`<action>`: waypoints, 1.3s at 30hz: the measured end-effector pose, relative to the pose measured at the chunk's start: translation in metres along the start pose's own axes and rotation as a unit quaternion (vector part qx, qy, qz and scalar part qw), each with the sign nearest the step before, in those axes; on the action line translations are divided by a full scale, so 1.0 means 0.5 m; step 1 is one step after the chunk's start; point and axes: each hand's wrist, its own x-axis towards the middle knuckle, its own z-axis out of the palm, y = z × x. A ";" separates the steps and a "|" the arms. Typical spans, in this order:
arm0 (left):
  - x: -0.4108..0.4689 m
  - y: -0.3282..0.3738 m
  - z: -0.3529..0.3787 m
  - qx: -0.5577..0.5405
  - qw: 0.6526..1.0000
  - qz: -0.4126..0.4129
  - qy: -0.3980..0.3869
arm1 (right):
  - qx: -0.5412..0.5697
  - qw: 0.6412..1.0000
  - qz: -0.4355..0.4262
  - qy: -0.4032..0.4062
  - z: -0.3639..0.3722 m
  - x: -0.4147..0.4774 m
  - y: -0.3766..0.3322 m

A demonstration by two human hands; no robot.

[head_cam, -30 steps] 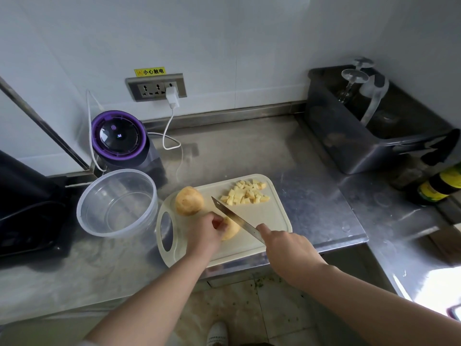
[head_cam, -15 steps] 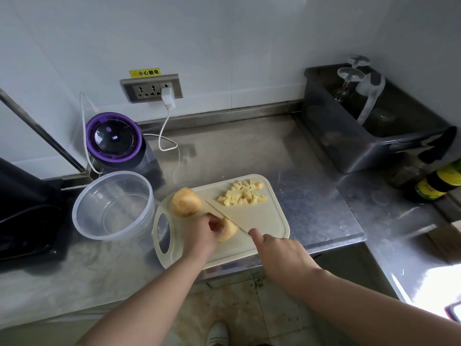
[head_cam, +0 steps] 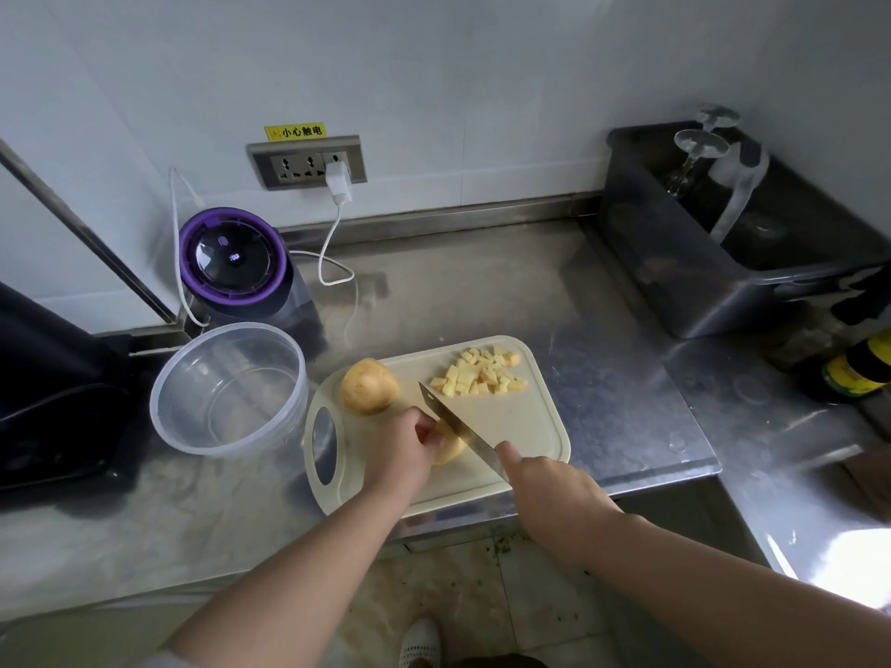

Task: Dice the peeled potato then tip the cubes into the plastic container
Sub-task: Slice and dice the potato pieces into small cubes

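A pale cutting board (head_cam: 525, 426) lies on the steel counter. My left hand (head_cam: 400, 445) grips a piece of peeled potato (head_cam: 451, 448) near the board's front. My right hand (head_cam: 554, 489) holds a knife (head_cam: 455, 426) by the handle, its blade lying across that piece with the tip raised toward the back left. A second potato piece (head_cam: 369, 385) sits at the board's back left corner. A heap of potato cubes (head_cam: 482, 376) lies at the back right of the board. The clear plastic container (head_cam: 231, 388) stands empty just left of the board.
A purple-rimmed appliance (head_cam: 234, 262) stands behind the container, with a white cable running to the wall socket (head_cam: 308, 161). A dark bin (head_cam: 723, 262) with glasses sits at the back right. A dark bottle (head_cam: 853, 373) stands at the right edge. A black object (head_cam: 48, 378) fills the far left.
The knife went down into the potato piece half a second ago and is now lifted again, tip higher. My left hand stays on the piece.
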 end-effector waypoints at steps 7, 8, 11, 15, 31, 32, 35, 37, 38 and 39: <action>-0.003 0.002 -0.003 0.023 1.000 0.015 0.006 | -0.005 1.000 0.008 -0.015 0.016 0.016 -0.002; -0.004 0.002 -0.004 0.023 1.000 0.017 0.009 | -0.002 1.000 0.011 -0.013 0.016 0.016 -0.001; -0.008 0.002 -0.006 0.013 1.000 0.018 0.005 | 0.021 0.999 0.023 -0.003 0.016 0.015 0.005; -0.005 0.001 -0.012 -0.019 1.000 -0.005 -0.014 | 0.061 0.997 0.035 0.036 0.010 0.002 0.009; -0.010 -0.003 -0.019 -0.015 1.000 -0.008 -0.015 | 0.005 0.999 0.011 0.044 0.003 -0.029 -0.003; -0.010 -0.003 -0.019 -0.016 1.000 -0.007 -0.014 | 0.005 0.999 0.012 0.042 0.004 -0.030 -0.003; -0.010 -0.002 -0.019 -0.008 1.000 0.001 -0.009 | 0.004 0.999 0.012 0.036 0.006 -0.029 -0.004; -0.009 -0.003 -0.019 -0.006 1.000 0.004 -0.008 | 0.008 0.999 0.011 0.035 0.007 -0.029 -0.004; -0.008 -0.003 -0.019 -0.006 1.000 0.004 -0.009 | 0.009 0.999 0.010 0.034 0.008 -0.029 -0.005; -0.008 -0.004 -0.018 -0.004 1.000 0.002 -0.010 | 0.010 0.999 0.009 0.034 0.009 -0.028 -0.005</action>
